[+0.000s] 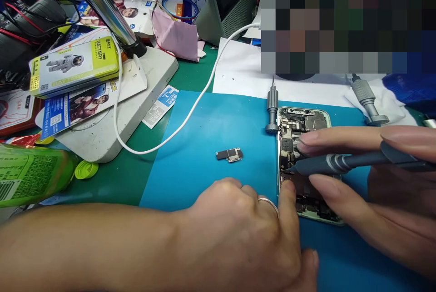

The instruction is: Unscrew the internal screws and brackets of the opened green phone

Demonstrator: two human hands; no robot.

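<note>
An opened phone with bare circuit boards and connectors lies on the blue mat. My right hand comes in from the right, closed on a dark pointed tool whose tip is over the phone's left edge. With one extended fingertip, my left hand presses on the phone's left side, just below that tip; a ring is on one finger and the others are curled. Left of the phone lies a small metal-and-black part, apart from both hands.
A grey screwdriver stands by the phone's top left corner, another behind it. A white cable curves across the mat. Battery boxes lie on a white stand base, and a green bottle is at far left.
</note>
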